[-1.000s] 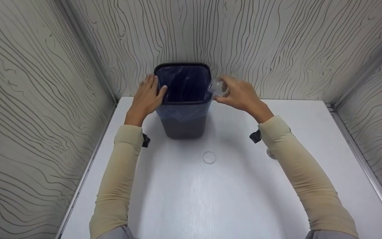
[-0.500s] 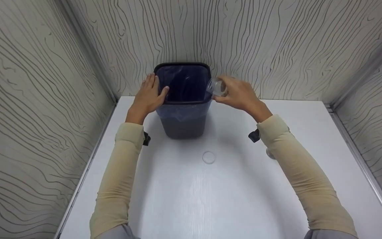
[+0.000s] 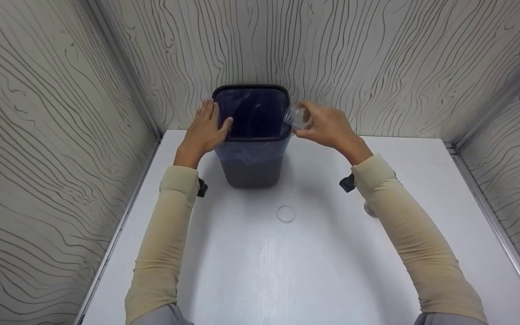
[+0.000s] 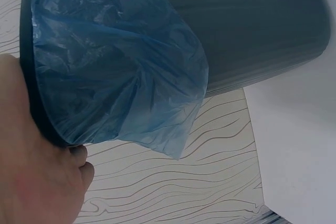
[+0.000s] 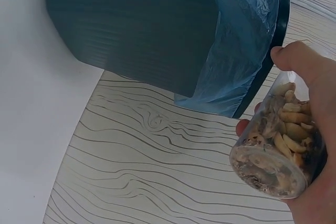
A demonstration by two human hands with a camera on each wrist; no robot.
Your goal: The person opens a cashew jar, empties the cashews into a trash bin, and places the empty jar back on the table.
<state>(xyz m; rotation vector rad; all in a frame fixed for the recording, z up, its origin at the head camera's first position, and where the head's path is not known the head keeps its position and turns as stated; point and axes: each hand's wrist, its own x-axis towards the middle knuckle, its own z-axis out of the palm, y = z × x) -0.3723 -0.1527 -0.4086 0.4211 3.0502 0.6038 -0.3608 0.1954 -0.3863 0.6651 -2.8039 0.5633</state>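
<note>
A dark trash bin (image 3: 253,169) with a blue plastic liner (image 4: 121,72) folded over its rim stands against the back wall. My left hand (image 3: 204,128) grips its left rim, the thumb over the near corner and the fingers along the outer side. At the opposite rim my right hand (image 3: 327,126) holds a clear plastic jar (image 5: 273,145) on a tilt, its mouth toward the bin's opening. Tan curved pieces and brownish scraps (image 5: 291,124) show inside the jar in the right wrist view. The right thumb lies right at the bin's rim.
On the white table (image 3: 260,266) lies a clear round lid or ring (image 3: 285,214), in front of the bin. A small round object (image 3: 370,209) is partly hidden under the right sleeve. Wood-patterned walls enclose the table at the back and both sides.
</note>
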